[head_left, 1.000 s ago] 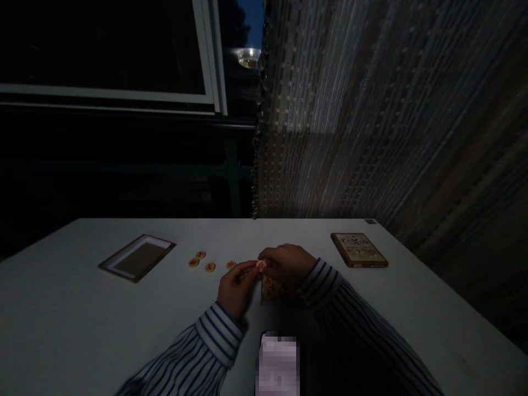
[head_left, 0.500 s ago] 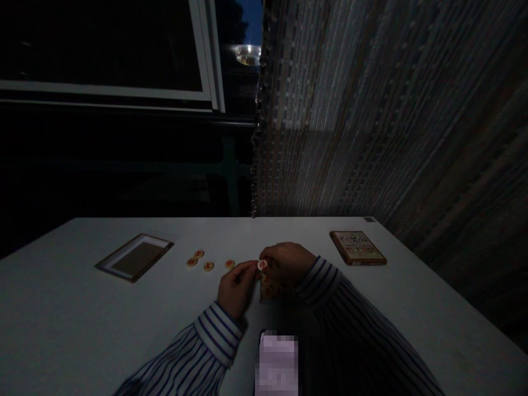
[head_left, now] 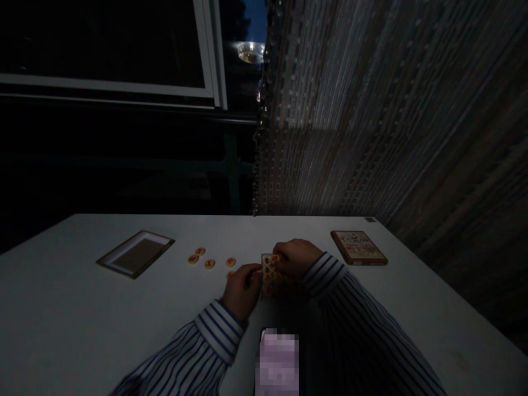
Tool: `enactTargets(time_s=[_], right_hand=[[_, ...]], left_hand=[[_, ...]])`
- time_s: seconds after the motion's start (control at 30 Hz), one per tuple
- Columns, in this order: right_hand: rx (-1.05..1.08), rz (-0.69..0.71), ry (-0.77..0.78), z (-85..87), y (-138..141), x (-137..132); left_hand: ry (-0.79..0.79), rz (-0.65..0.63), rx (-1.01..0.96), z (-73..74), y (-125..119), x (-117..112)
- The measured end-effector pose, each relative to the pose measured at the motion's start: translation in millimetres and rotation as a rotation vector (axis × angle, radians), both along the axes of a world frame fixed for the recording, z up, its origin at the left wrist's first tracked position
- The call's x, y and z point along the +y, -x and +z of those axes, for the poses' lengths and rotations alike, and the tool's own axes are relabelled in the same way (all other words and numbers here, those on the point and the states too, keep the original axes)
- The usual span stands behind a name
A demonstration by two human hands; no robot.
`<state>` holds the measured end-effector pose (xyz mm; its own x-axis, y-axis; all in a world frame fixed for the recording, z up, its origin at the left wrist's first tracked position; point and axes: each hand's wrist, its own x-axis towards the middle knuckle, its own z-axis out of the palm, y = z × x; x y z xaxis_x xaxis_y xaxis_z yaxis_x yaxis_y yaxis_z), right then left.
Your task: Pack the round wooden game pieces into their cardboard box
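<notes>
A small shallow tray (head_left: 262,291) on the table holds rows of round Chinese chess pieces (head_left: 268,270) with red or dark characters. My left hand (head_left: 243,290) is closed at the tray's left edge, thumb and forefinger pinched on it. My right hand (head_left: 297,257) reaches over the tray's far right part and covers it. Its fingertips are closed on a red-marked chess piece (head_left: 275,258) in the far row. Several loose red-marked pieces (head_left: 209,264) lie left of the tray, one of them partly behind my left hand.
An open box lid or frame (head_left: 140,256) lies at the far left. A brown box with a printed cover (head_left: 358,247) sits at the right. A phone with a blurred screen (head_left: 277,363) is at the near edge. Behind the white table (head_left: 82,319) hang a string curtain (head_left: 322,137) and a window.
The piece held between both hands above the tray is no longer there. My right hand has shifted right, onto a far-row piece. My left hand has drawn back slightly to the tray edge.
</notes>
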<state>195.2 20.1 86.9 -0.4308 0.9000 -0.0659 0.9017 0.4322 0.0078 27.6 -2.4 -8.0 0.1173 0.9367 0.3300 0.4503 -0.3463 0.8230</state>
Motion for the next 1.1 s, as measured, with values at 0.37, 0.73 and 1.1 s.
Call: enactTargets(time_s=[0.37,0.73,1.1], right_hand=[[-0.065,0.032,0.041,-10.6,-1,7],[-0.111,0.057,0.039,-9.2,2,7],[-0.12,0.052,0.065,-12.7,3,7]], left_hand=[[-0.017,-0.018,0.098,-2.2,-2,-1],[-0.063,-0.024,0.112,-3.6,-1,0],[-0.05,-0.039,0.099,-5.7,-2,1]])
